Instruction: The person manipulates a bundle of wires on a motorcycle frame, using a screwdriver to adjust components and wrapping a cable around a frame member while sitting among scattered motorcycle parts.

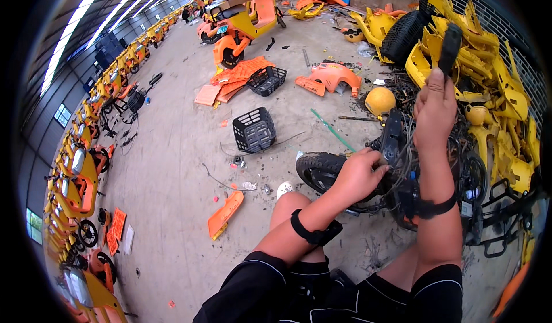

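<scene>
Raised at the upper right, my right hand is closed around the lower end of a black, elongated piece, thicker toward its top; its exact kind does not show. Lower and to the left, my left hand has its fingers curled together at a stripped scooter frame, close to loose dark cables. What those fingers pinch is hidden. The scooter lies before my knees, with its black-tyred wheel on the left side.
Yellow body panels are heaped at the right. A yellow helmet-like shell, an orange fender and black baskets lie on the concrete floor. Rows of yellow scooters line the left wall; an orange-yellow scooter stands farther back.
</scene>
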`<action>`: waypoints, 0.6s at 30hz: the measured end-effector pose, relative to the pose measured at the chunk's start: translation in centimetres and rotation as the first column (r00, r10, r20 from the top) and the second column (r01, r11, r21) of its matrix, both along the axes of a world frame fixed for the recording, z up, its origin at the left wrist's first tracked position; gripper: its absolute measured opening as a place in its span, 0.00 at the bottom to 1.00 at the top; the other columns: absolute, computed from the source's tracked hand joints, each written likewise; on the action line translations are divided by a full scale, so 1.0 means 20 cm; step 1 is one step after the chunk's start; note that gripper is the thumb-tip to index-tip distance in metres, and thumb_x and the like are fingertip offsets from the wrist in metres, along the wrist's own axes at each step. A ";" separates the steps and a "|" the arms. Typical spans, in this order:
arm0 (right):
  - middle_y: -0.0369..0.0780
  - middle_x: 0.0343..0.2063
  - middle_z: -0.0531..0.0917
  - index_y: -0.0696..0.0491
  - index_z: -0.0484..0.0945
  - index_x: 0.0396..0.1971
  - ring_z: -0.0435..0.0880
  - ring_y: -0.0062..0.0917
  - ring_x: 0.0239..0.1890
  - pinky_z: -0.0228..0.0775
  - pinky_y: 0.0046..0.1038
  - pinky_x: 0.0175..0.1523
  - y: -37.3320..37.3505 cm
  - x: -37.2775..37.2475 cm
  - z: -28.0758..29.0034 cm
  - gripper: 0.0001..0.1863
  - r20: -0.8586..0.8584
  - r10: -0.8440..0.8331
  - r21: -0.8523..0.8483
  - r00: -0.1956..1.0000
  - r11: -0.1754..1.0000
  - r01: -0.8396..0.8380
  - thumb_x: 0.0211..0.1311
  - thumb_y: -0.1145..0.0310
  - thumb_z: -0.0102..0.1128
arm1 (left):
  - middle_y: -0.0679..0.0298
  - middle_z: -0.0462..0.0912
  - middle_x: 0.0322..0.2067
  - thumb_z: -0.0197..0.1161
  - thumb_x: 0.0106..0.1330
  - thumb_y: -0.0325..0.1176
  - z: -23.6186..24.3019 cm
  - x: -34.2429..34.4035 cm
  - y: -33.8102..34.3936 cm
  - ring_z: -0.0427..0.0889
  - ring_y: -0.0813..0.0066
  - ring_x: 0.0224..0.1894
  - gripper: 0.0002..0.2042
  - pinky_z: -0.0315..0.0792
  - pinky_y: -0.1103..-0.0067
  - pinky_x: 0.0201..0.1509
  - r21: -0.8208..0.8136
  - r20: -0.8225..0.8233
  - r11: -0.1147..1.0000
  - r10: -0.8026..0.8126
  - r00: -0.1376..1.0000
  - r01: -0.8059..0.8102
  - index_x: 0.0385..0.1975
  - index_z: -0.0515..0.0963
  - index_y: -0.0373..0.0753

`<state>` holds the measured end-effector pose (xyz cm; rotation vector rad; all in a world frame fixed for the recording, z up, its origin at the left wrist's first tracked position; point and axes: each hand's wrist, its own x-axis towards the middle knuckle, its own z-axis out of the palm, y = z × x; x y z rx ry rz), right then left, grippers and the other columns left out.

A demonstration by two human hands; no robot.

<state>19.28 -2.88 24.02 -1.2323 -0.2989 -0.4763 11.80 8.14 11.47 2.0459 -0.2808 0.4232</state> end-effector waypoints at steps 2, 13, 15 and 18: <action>0.26 0.15 0.60 0.52 0.68 0.28 0.54 0.09 0.14 0.45 0.17 0.18 0.00 0.00 -0.02 0.16 0.052 -0.223 -0.045 0.973 0.973 0.226 0.71 0.55 0.50 | 0.54 0.76 0.27 0.66 0.57 0.30 0.01 -0.01 0.00 0.77 0.56 0.30 0.06 0.71 0.70 0.35 -0.008 -0.007 1.000 0.015 1.000 -0.015 0.29 0.79 0.33; 0.27 0.14 0.54 0.50 0.66 0.32 0.48 0.10 0.13 0.39 0.17 0.17 -0.24 0.08 -0.05 0.17 0.107 0.560 0.298 0.821 0.770 -0.564 0.72 0.51 0.45 | 0.55 0.77 0.28 0.67 0.57 0.30 0.01 0.02 -0.01 0.78 0.62 0.29 0.07 0.72 0.73 0.35 -0.022 -0.047 0.999 -0.043 0.998 0.042 0.30 0.80 0.33; 0.27 0.14 0.54 0.50 0.66 0.32 0.48 0.10 0.13 0.39 0.17 0.17 -0.20 0.04 -0.03 0.17 0.074 0.473 0.279 0.878 0.836 -0.474 0.72 0.52 0.45 | 0.55 0.77 0.27 0.67 0.57 0.29 0.03 0.02 -0.02 0.78 0.62 0.29 0.07 0.72 0.73 0.35 -0.031 -0.066 0.999 -0.045 0.997 0.043 0.30 0.80 0.33; 0.26 0.15 0.56 0.50 0.66 0.29 0.50 0.10 0.13 0.40 0.18 0.17 -0.08 -0.01 0.01 0.15 -0.013 0.144 0.160 0.989 0.977 -0.140 0.72 0.55 0.46 | 0.55 0.77 0.27 0.66 0.57 0.29 0.05 0.02 -0.02 0.78 0.62 0.29 0.07 0.72 0.73 0.34 -0.004 -0.087 1.000 -0.027 0.996 0.027 0.29 0.79 0.32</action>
